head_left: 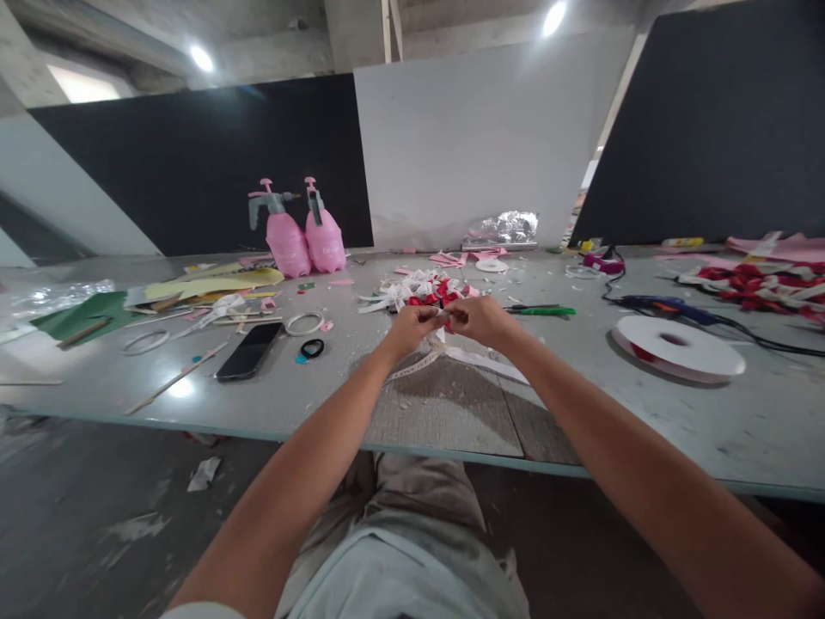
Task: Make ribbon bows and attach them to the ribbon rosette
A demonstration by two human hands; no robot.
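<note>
My left hand [411, 327] and my right hand [480, 320] meet above the grey table [258, 404], both pinched on a short piece of white ribbon [442, 317] held between their fingertips. A white ribbon strip [473, 359] trails down from the hands onto the table. Just beyond the hands lies a heap of cut red and white ribbon pieces [418, 291].
A black phone [248, 351], rings and sticks lie left. Two pink spray bottles [306, 234] stand at the back. A green pen [545, 310] is right of the heap. A white ribbon spool [676, 346], a glue gun [650, 303] and more ribbon [754, 284] sit right.
</note>
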